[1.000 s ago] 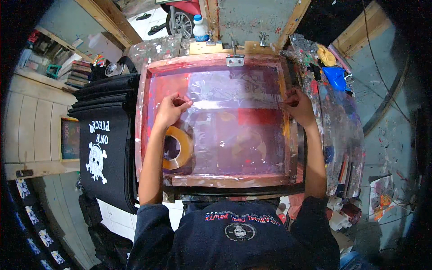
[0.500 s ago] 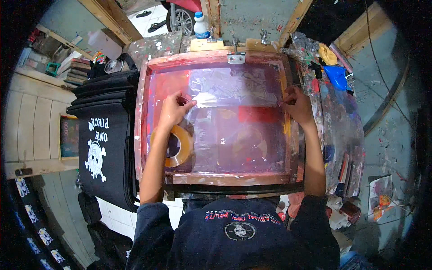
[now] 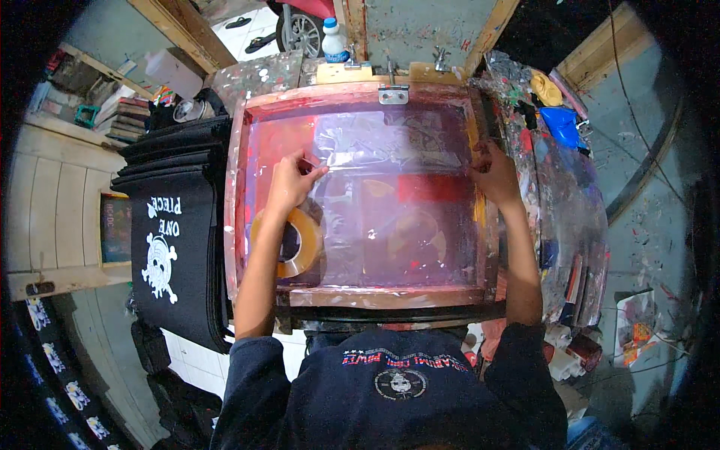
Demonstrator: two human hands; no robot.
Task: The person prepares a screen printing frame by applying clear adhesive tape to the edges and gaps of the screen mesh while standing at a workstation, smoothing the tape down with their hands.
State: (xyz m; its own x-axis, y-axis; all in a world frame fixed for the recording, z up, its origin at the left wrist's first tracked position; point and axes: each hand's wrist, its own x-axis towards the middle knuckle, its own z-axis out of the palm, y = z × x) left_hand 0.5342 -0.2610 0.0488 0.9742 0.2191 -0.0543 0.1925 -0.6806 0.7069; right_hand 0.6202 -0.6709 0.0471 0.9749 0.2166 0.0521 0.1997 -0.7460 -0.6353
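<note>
A strip of clear tape spans the wooden-framed screen, pinched at both ends.
From here I see the left hand nipping one end between thumb and fingers, the right hand, more shadowed, closed narrowly on the other; the tape roll lies on the screen, partly behind the left forearm.

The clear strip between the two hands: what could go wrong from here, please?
The clear strip might crease or stick crookedly on the framed screen if the left hand and right hand pull unevenly. The tape roll is partly hidden by the left forearm, so moving that arm could nudge it.
</note>
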